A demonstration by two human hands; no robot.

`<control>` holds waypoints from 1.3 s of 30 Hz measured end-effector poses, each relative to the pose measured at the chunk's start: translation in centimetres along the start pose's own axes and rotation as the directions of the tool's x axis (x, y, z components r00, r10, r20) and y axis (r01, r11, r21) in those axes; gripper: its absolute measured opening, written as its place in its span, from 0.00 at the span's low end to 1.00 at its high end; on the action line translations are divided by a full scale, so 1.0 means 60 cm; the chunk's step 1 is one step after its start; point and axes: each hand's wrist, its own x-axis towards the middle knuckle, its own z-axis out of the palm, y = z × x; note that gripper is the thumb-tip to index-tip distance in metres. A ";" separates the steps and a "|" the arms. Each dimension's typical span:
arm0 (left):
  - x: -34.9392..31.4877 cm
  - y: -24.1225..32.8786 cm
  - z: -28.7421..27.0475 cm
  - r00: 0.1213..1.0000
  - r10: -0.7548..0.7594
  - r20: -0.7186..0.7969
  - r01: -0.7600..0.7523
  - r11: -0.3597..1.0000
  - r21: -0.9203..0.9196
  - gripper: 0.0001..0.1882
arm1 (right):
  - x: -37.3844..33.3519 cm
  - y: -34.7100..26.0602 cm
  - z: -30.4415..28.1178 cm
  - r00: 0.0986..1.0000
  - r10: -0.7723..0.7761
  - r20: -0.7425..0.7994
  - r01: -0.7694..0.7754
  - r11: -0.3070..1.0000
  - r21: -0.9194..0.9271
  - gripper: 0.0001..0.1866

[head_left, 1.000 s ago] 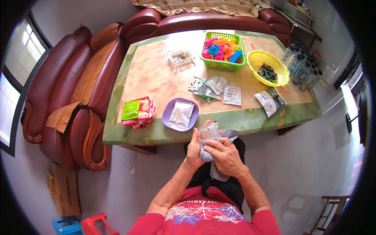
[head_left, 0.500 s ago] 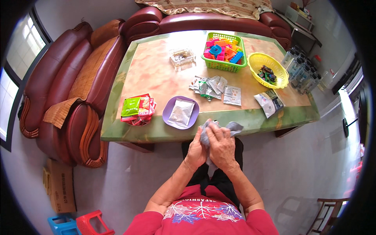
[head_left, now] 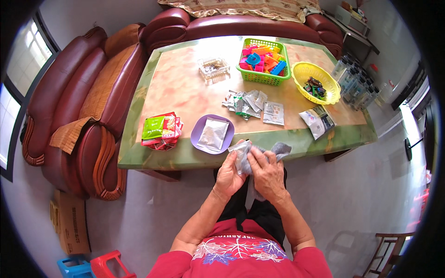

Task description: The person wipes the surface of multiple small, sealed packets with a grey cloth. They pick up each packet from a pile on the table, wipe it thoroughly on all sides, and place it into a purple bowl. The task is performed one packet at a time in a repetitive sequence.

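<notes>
Left hand (head_left: 229,179) grips a packet (head_left: 239,149), right hand (head_left: 267,179) holds grey cloth (head_left: 281,149) against it; probably light, floppy (kinda slippery too); pinch the edges.

This looks like the living room in somebody's home. I see a big shiny red-brown sofa (head_left: 67,90) on the left, and another sofa (head_left: 250,28) at the back with a flowery cloth (head_left: 241,7) on it. A green basket (head_left: 262,79) of bright plastic blocks (head_left: 259,59) sits on the counter (head_left: 178,85). A blue stool (head_left: 76,269) and a red stool (head_left: 109,264) stand nearby.
</notes>
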 end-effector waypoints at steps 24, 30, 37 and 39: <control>-0.002 0.030 -0.005 0.986 0.150 -0.078 -0.122 0.948 0.292 0.22 | -0.026 -0.017 -0.007 0.975 -0.161 0.152 0.079 0.894 0.441 0.27; 0.023 0.102 -0.030 0.884 0.461 -0.081 -0.246 0.605 0.757 0.15 | -0.038 0.053 -0.009 0.984 -0.021 0.177 -0.064 0.883 0.465 0.28; 0.080 0.132 -0.044 0.721 0.675 0.159 -0.273 0.066 0.960 0.18 | -0.017 0.124 0.026 0.975 0.216 0.058 -0.224 0.933 0.281 0.25; 0.090 0.141 -0.041 0.785 0.601 0.153 -0.178 -0.017 0.984 0.17 | -0.012 0.142 0.037 0.965 0.257 0.054 -0.262 0.930 0.257 0.25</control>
